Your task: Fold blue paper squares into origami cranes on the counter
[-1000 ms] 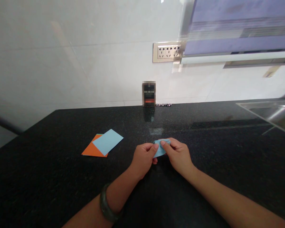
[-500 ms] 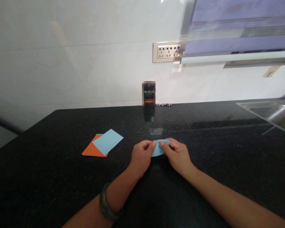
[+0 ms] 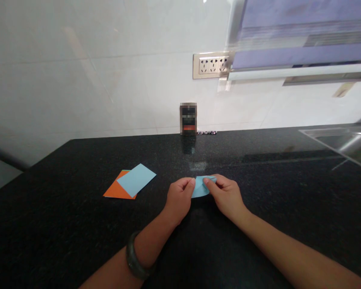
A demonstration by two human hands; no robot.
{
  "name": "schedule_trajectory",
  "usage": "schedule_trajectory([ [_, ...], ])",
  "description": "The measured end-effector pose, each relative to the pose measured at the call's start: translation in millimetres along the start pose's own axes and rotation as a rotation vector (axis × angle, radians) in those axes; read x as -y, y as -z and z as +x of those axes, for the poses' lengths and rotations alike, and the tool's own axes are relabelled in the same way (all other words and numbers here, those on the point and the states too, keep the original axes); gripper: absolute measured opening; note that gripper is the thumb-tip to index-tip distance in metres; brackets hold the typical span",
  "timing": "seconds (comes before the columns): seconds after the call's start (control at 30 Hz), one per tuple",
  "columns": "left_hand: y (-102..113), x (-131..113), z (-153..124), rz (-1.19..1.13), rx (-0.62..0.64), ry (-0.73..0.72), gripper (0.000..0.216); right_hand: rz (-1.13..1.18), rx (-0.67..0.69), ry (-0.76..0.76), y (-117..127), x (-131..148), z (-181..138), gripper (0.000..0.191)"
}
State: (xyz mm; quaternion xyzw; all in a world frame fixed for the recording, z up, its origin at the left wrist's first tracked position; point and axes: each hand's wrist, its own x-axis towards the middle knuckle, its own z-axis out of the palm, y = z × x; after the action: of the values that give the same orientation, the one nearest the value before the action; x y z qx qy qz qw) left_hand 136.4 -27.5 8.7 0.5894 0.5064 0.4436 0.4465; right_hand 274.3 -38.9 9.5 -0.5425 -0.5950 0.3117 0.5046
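Observation:
Between my hands is a small piece of light blue paper (image 3: 201, 189), creased along its upper right part. My left hand (image 3: 179, 198) pinches its left edge between thumb and fingers. On the other side, my right hand (image 3: 227, 196) grips the upper right corner, its thumb lying on top of the paper. The fingers under the sheet are mostly hidden. To the left on the counter, a flat light blue sheet (image 3: 137, 180) lies partly over an orange sheet (image 3: 117, 189), with a sliver of green at the top edge.
The black speckled counter (image 3: 78, 237) runs back to a tiled wall. A phone-like upright object (image 3: 188, 118), blurred out, leans there beside a beaded strap (image 3: 207, 133). A metal sink (image 3: 353, 144) is at the right. Sockets (image 3: 212, 65) are on the wall.
My hands have drawn slightly apart, and more of the blue paper shows flat between them. My right thumb has shifted a little to the right. The loose sheets have not moved.

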Motion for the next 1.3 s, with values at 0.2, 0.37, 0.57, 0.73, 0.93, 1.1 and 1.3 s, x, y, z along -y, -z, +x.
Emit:
schedule_trajectory([
  [0.2, -0.2, -1.0, 0.3, -0.077, 0.001, 0.041, 0.026, -0.051, 0.035, 0.130, 0.0, 0.0, -1.9, 0.020],
  [0.37, -3.0, -0.8, -1.0, -0.213, 0.098, 0.167, 0.018, -0.107, -0.034, 0.140, 2.8, -2.9, 1.1, 0.020],
  [0.57, -4.6, 0.2, -1.6, -0.294, 0.188, 0.322, 0.032, -0.129, -0.089, 0.165, 7.5, -5.2, 5.0, 0.019],
  [0.73, -3.1, 3.2, -0.5, -0.350, 0.246, 0.348, 0.029, -0.134, -0.041, 0.213, 6.2, -4.2, 2.2, 0.019],
  [0.93, -1.8, 1.5, 0.5, -0.207, 0.226, 0.295, 0.020, -0.116, -0.039, 0.215, 6.0, -4.8, 2.2, 0.021],
  [1.1, -2.1, -1.5, 1.0, -0.136, 0.228, 0.279, 0.013, -0.122, -0.041, 0.165, 5.2, -5.2, 3.5, 0.022],
  [1.3, 0.6, 1.6, 1.9, -0.020, 0.216, 0.323, 0.013, -0.218, -0.052, 0.084, 9.7, -11.8, 12.7, 0.022],
])
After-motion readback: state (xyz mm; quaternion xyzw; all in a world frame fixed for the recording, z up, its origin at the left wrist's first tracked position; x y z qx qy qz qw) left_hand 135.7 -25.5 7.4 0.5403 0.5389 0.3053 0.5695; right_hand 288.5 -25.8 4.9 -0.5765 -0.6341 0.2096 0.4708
